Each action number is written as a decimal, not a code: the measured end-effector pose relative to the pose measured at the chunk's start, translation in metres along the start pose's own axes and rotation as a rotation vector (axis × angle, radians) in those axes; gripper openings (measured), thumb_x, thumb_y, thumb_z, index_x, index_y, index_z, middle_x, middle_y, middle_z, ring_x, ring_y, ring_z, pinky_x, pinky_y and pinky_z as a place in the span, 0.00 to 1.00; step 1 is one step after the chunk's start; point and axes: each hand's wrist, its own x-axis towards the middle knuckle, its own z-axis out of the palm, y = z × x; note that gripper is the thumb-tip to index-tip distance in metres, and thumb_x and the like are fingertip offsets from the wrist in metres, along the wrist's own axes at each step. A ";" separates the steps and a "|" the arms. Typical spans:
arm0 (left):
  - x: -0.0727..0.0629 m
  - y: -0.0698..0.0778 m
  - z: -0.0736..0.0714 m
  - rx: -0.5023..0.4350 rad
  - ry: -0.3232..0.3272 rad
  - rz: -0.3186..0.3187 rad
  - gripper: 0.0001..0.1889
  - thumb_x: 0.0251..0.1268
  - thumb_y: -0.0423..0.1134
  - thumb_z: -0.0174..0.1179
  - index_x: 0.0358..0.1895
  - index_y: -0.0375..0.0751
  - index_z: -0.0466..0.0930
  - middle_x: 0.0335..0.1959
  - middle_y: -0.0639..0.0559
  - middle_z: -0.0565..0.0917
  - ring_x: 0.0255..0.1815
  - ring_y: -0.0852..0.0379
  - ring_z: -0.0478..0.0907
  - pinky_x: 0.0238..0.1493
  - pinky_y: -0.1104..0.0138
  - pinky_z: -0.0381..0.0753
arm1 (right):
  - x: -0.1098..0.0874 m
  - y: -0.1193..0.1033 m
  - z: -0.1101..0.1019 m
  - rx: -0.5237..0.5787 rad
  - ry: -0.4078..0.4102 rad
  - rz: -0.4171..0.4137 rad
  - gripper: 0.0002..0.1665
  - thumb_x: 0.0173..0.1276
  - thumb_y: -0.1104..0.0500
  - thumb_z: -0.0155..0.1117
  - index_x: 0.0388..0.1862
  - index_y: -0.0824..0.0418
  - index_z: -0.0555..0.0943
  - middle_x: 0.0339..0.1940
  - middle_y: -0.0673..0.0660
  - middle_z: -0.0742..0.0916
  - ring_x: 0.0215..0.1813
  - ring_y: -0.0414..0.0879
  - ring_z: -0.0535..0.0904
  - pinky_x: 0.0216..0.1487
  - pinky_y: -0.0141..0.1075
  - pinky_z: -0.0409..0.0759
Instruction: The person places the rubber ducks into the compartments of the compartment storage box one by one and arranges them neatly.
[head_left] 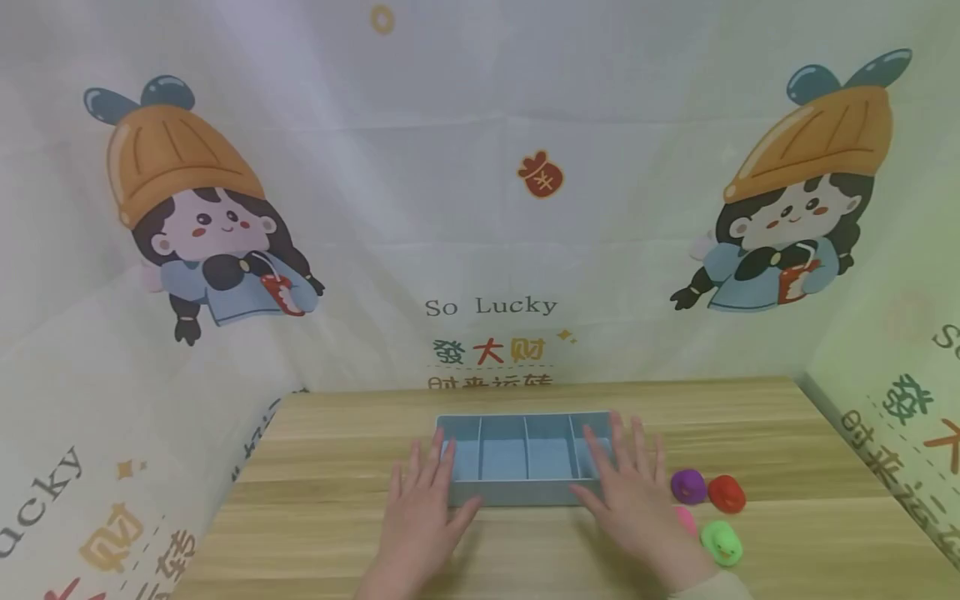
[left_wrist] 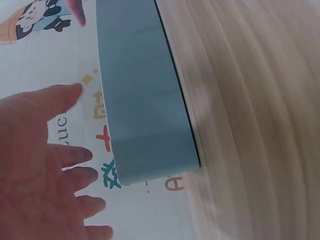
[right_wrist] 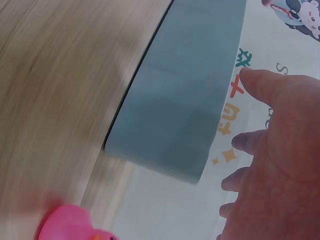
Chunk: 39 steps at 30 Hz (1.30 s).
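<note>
A blue-grey tray (head_left: 504,492) with several compartments in a row sits on the wooden table, its long side facing me. Over its left end my left hand (head_left: 422,510) is spread, fingers straight and pointing away. My right hand (head_left: 632,492) overlaps the right end in the same way, its fingers apart. Neither palm holds anything in the wrist views. Just right of the right hand lie small rubber ducks: a purple one (head_left: 688,486), a red one (head_left: 727,494), a green one (head_left: 722,543) and a pink one (right_wrist: 70,224), partly hidden by that hand in the head view.
The wooden table (head_left: 315,500) reaches back to a white printed cloth (head_left: 495,250) that hangs behind it and along both sides. Cartoon figures and lettering are printed on the cloth. The ducks sit close together on the table's right part.
</note>
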 end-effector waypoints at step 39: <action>0.020 -0.056 -0.009 -0.148 0.105 0.125 0.24 0.73 0.32 0.60 0.70 0.35 0.74 0.74 0.42 0.74 0.74 0.38 0.71 0.74 0.43 0.72 | -0.025 0.060 -0.025 -0.118 0.131 -0.022 0.43 0.65 0.45 0.74 0.75 0.57 0.71 0.76 0.71 0.71 0.76 0.71 0.60 0.71 0.74 0.51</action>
